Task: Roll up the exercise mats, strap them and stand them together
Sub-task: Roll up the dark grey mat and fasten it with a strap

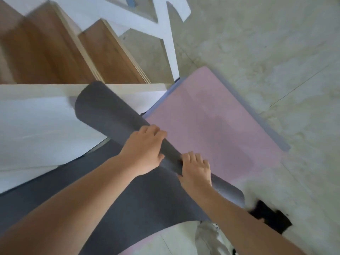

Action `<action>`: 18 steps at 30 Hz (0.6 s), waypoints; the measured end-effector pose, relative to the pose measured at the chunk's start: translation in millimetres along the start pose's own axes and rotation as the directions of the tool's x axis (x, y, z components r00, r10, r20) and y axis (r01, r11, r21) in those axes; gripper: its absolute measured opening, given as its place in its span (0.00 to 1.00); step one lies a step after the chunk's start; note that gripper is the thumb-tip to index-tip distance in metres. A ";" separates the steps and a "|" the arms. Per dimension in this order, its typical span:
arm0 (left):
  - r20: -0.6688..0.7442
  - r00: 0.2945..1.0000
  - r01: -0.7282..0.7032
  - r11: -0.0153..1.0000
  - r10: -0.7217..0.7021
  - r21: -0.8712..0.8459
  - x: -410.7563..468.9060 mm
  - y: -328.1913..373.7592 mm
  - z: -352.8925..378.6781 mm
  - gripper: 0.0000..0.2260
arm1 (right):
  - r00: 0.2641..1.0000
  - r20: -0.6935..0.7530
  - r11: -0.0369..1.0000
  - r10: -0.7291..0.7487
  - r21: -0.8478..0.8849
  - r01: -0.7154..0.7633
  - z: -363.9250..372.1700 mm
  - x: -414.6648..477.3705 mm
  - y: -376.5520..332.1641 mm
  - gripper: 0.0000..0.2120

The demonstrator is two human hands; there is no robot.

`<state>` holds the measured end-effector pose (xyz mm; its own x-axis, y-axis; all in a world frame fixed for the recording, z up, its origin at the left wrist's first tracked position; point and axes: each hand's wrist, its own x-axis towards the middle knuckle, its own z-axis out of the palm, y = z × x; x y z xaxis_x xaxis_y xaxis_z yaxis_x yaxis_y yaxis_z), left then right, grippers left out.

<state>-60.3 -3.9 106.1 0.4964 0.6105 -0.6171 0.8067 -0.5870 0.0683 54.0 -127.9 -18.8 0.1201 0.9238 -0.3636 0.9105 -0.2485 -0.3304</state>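
- Grey mat (103, 115): partly rolled. We note that the roll's long axis runs diagonally, its far end up-left against the white panel (36, 122) and its near end down-right on the floor (276, 52). The unrolled part lies flat toward us, under both forearms.
- Left hand (145, 153): on top of the roll near mid-length. The fingers (154, 130) are curled over the far side and the thumb is on the near side, clamped on the roll.
- Right hand (197, 169): just beside the left one, further toward the roll's down-right end. The fingers (191, 157) are bent over the roll's crest and grip it.
- Pink mat (211, 111): flat on the floor directly beyond the roll, touching it. Its long axis runs up-left to down-right. A lavender edge shows along two of its sides; we cannot tell if that is a separate mat.
- Surroundings: wooden steps (46, 48) sit up-left behind the panel, with a white stair beam (171, 43) to their right. The panel crowds the roll's far end.
- Lower right: a pale cloth (207, 234) and a black object (270, 216), too blurred to identify.
- Count: two mats certain, one roll, two hands, three steps.
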 end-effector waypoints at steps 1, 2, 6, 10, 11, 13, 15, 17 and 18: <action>0.021 0.999 -0.040 0.996 0.039 0.078 -21.8 -3.4 -18.3 0.33 | 0.998 -0.017 0.997 -0.068 -0.021 0.068 -15.4 -21.1 -15.4 0.27; 0.055 0.997 -0.065 0.989 0.058 0.129 -45.8 -6.9 -35.9 0.37 | 0.990 -0.039 0.991 -0.132 -0.031 0.131 -30.2 -42.1 -30.6 0.30; 0.272 0.961 -0.006 0.986 -0.040 0.169 -155.9 -36.5 -91.9 0.48 | 0.921 -0.204 0.943 -0.331 -0.074 0.323 -87.1 -125.0 -91.0 0.32; 0.446 0.854 0.317 0.947 -0.267 -0.041 -276.3 -91.8 -111.6 0.57 | 0.772 -0.403 0.870 -0.492 -0.188 0.456 -126.5 -199.5 -153.2 0.21; 0.479 0.832 0.362 0.928 -0.279 -0.090 -303.5 -103.2 -113.2 0.59 | 0.728 -0.435 0.847 -0.529 -0.223 0.482 -135.4 -216.2 -169.0 0.18; 0.513 0.810 0.387 0.916 -0.286 -0.101 -354.3 -120.8 -115.8 0.60 | 0.644 -0.485 0.804 -0.592 -0.294 0.517 -151.4 -248.3 -201.7 0.15; 0.530 0.798 0.389 0.917 -0.287 -0.091 -401.7 -133.1 -112.2 0.60 | 0.594 -0.497 0.773 -0.633 -0.363 0.520 -160.1 -281.0 -232.6 0.15; 0.550 0.781 0.437 0.888 -0.294 -0.145 -440.9 -145.5 -97.7 0.58 | 0.582 -0.491 0.761 -0.649 -0.409 0.504 -165.6 -311.6 -258.8 0.18; 0.559 0.778 0.456 0.870 -0.286 -0.189 -458.9 -150.0 -88.3 0.55 | 0.590 -0.479 0.760 -0.650 -0.414 0.501 -168.0 -327.1 -269.9 0.20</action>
<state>-380.9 -149.0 448.3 -0.0236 0.3464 -0.9378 0.9885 -0.1319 -0.0736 -164.6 -314.1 335.7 -0.3317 0.8460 0.4175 0.9158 0.3949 -0.0726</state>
